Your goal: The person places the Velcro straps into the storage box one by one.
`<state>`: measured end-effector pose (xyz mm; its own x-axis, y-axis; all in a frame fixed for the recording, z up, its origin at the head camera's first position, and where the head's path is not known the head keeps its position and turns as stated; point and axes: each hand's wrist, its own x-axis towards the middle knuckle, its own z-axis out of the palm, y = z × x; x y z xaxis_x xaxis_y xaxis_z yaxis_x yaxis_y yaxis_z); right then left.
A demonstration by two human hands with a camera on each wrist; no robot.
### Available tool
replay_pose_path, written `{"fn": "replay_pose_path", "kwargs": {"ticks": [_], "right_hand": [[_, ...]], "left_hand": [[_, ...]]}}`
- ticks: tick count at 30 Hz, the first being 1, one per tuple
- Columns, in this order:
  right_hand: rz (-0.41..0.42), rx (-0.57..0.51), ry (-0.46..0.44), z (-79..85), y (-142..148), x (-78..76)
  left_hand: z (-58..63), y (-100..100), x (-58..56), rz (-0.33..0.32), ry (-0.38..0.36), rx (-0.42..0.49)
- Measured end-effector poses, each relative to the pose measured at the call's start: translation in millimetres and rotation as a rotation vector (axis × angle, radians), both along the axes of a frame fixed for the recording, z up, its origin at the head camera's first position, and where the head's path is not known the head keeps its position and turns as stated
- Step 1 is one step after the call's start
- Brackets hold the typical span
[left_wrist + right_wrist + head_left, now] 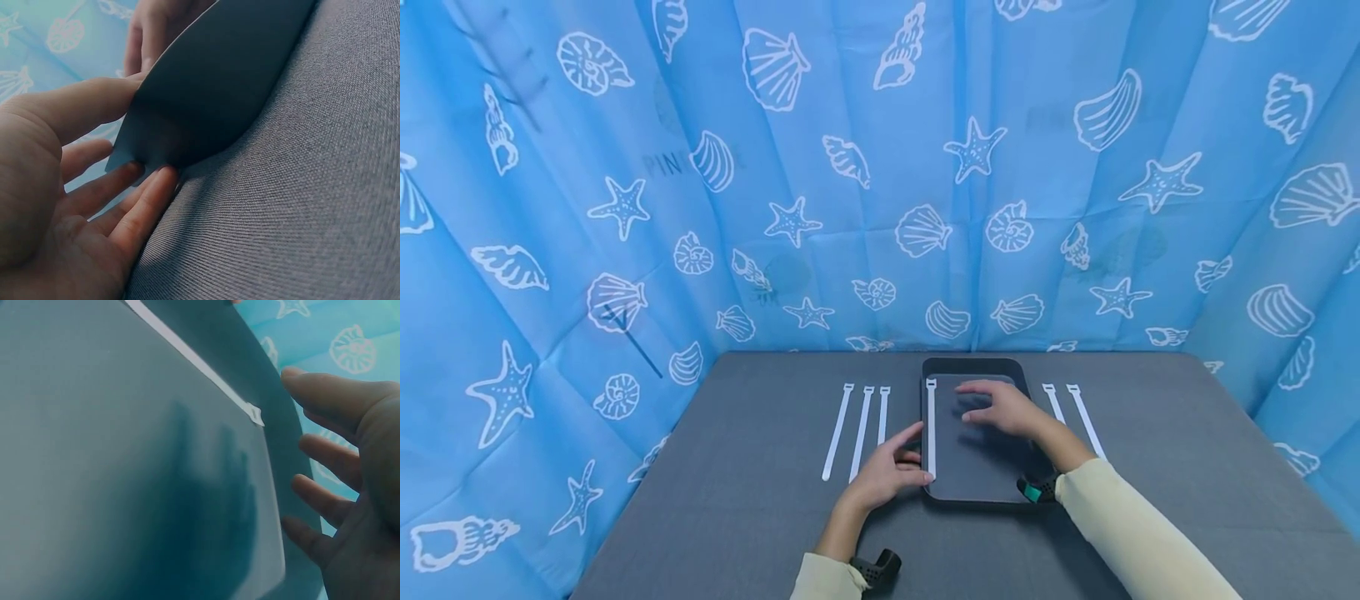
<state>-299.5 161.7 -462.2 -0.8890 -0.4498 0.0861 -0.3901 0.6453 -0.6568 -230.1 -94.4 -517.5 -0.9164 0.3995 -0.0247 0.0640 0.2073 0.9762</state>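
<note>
On the blue curtain [880, 187], left of centre in your head view, you can read the faint grey capitals "PIN" [660, 165]. They run level, left to right, up to a white shell drawing [712, 161], where the following lettering grows too unclear for you to read. Farther right on the same curtain, you see a pale dark patch [1051, 117], possibly lettering, too faint to make out.
</note>
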Motion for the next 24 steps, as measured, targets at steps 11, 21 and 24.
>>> {"fn": "replay_pose_path", "kwargs": {"ticks": [11, 21, 24], "right_hand": [[-0.082, -0.034, 0.013, 14.4, 28, 22.3], [-0.116, -0.065, 0.025, 11.0, 46, 33.5], [-0.131, -0.075, 0.03, 10.0, 49, 37.3]], "left_hand": [[-3.5, -1, -0.5, -0.01, 0.019, 0.009], [-5.7, -2, -0.2, -0.022, 0.031, 0.009], [-5.8, -1, -0.5, -0.02, 0.03, 0.017]]}}
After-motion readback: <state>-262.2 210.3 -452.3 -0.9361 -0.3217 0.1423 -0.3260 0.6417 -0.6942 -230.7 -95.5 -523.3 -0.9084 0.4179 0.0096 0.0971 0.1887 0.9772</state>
